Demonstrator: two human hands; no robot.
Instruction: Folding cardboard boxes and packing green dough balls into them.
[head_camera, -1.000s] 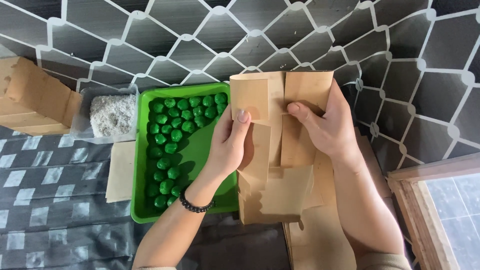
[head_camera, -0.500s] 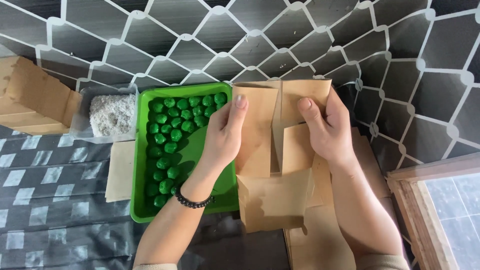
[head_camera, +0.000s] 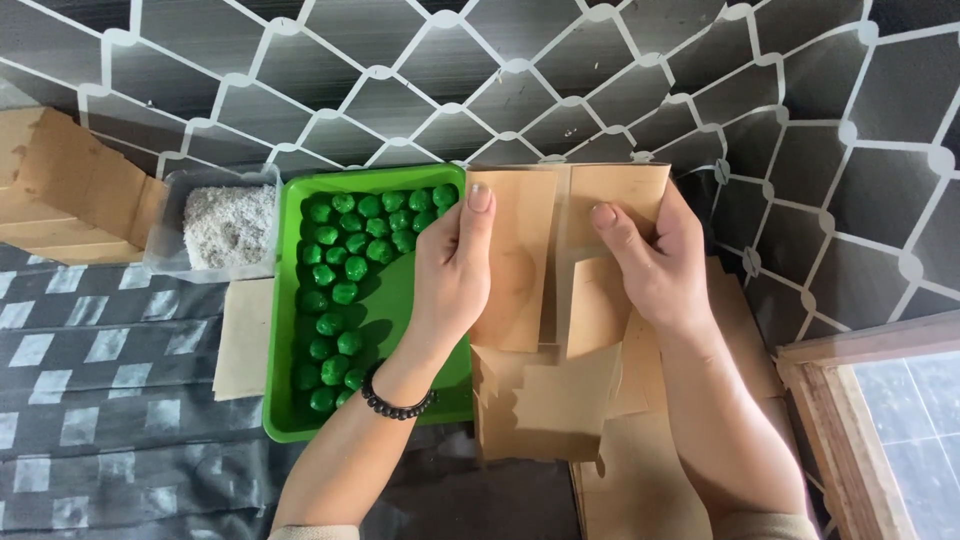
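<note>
Brown cardboard sheet is pinched at its top edge by both my hands, left hand and right hand, above one stack of cardboard pieces. One green tray holds some thirty green balls; one clear tub holds pale crumbs.

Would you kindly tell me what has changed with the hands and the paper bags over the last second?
The left hand slid up the left panel of the brown paper bag, thumb now near its top edge. The right hand shifted rightward, spreading the bag wider and flatter. Both keep hold of it. The green tray of green balls, the tub of white crumbs and the bag stack stayed put.
</note>
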